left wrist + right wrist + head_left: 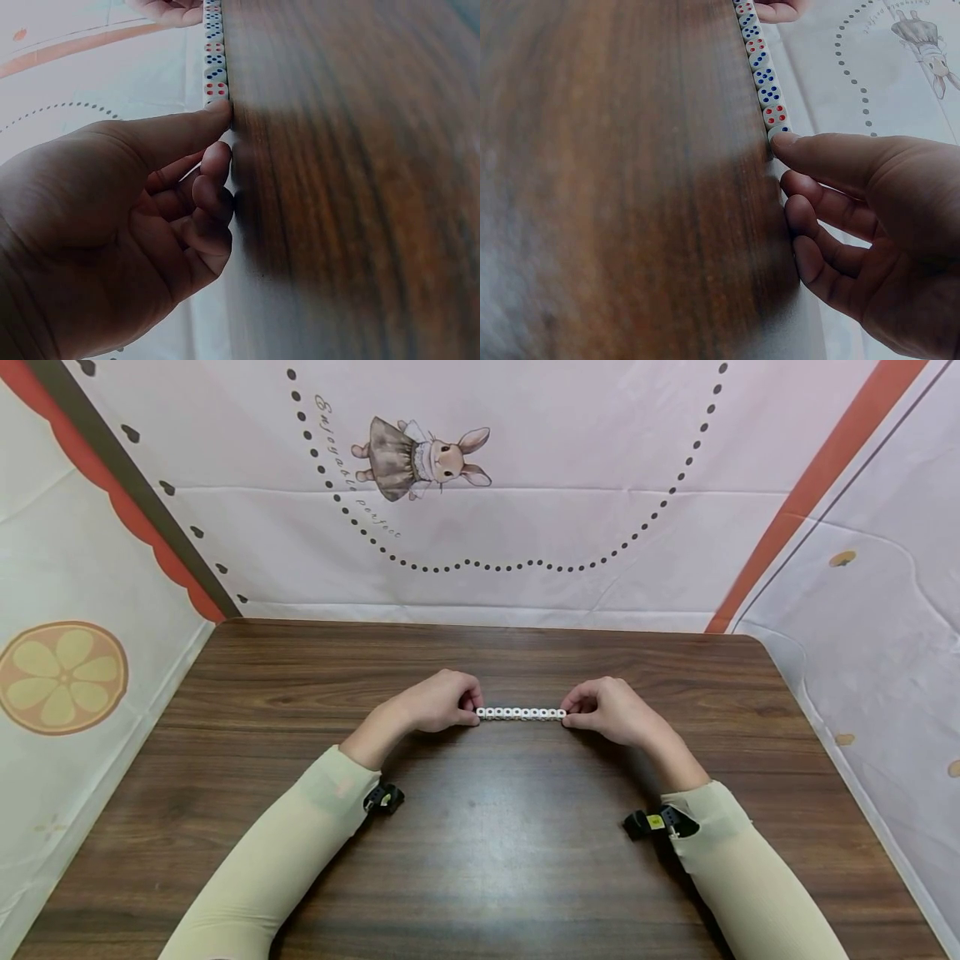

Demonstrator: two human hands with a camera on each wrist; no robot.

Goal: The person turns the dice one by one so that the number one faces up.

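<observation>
A straight row of small white dice (521,713) runs from side to side across the middle of the table (480,860), the dice side by side. My left hand (438,702) holds the left end of the row with thumb and curled fingers, and my right hand (615,712) grips its right end the same way. Red and blue pips show on the near faces of the dice (215,58) in the left wrist view. In the right wrist view, the thumb partly covers the end die (778,133). Whether the row touches the tabletop, I cannot tell.
Behind the table hangs a pale cloth (555,527) with a printed rabbit and dotted line. More printed cloth (67,677) stands along the left side and the right side. A small black camera (384,797) sits on the left wrist, another camera (660,822) on the right.
</observation>
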